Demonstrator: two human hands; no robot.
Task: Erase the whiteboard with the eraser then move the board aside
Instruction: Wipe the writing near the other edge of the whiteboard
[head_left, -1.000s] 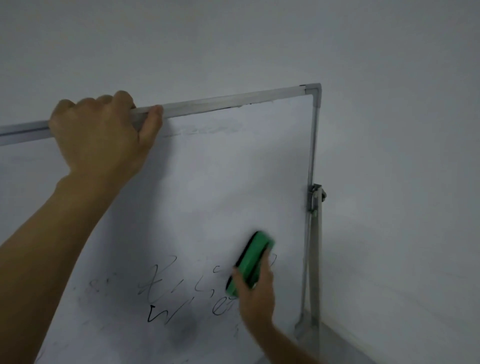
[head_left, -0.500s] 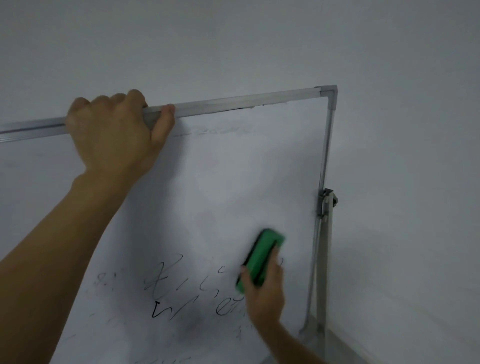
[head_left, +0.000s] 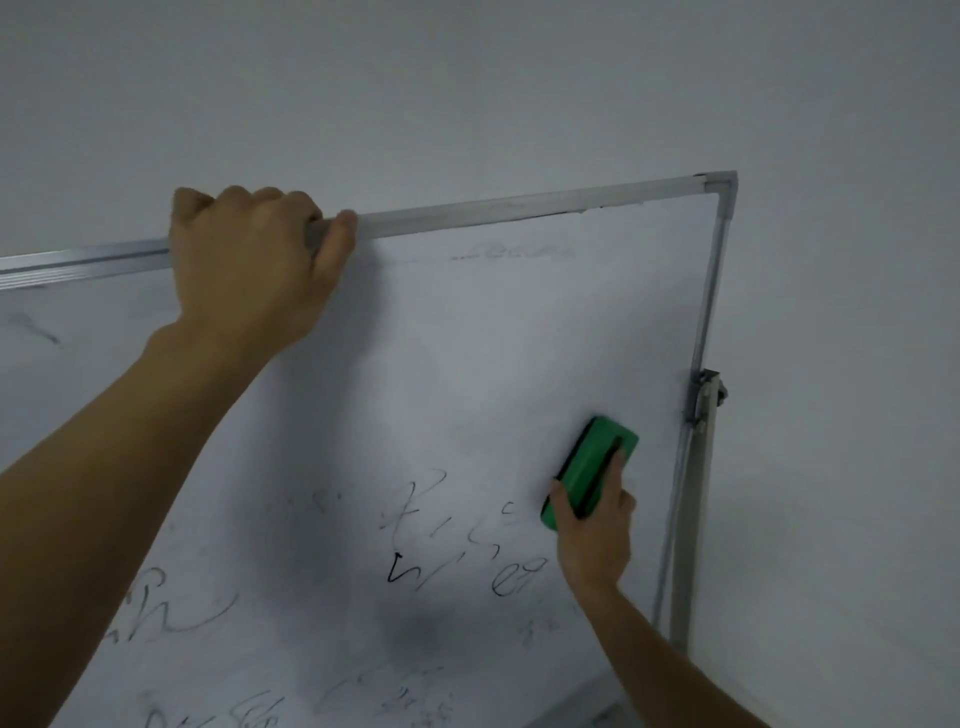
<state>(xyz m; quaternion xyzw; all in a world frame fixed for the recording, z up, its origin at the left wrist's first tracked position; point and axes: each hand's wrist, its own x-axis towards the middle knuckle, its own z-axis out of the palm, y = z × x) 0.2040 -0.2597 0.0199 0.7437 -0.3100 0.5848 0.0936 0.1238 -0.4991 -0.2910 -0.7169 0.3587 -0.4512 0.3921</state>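
**Eraser on the board's right side, gripped in your right hand**

Eraser (head_left: 597, 457): green body, dark pad face turned to the whiteboard (head_left: 493, 338) and lying against it. It sits tilted, upper end toward the top right, lower end down-left. Position: right part of the board, about mid-height, near the right edge of the frame but apart from it.

Right hand (head_left: 595, 530): you grip the eraser from below. The thumb lies on its left edge and a finger runs up along the dark groove on its back. The upper half of the eraser stands out past your fingertips; the lower end is covered by the hand.

Writing: black marker strokes (head_left: 410, 571) lie just left of and below the eraser, some crisp, some faint. A grey smudge (head_left: 415, 623) spreads under them. More faint scrawl runs along the lower left of the board. The surface above the eraser is mostly white, with a pale trace near the top.

Left hand (head_left: 254, 265): your fingers curl over the top rail (head_left: 519, 208) from behind and the thumb presses the front, well apart from the eraser.

Surroundings: a metal upright (head_left: 691, 519) with a bracket (head_left: 706, 395) stands at the right edge. A plain pale wall (head_left: 519, 78) lies behind.
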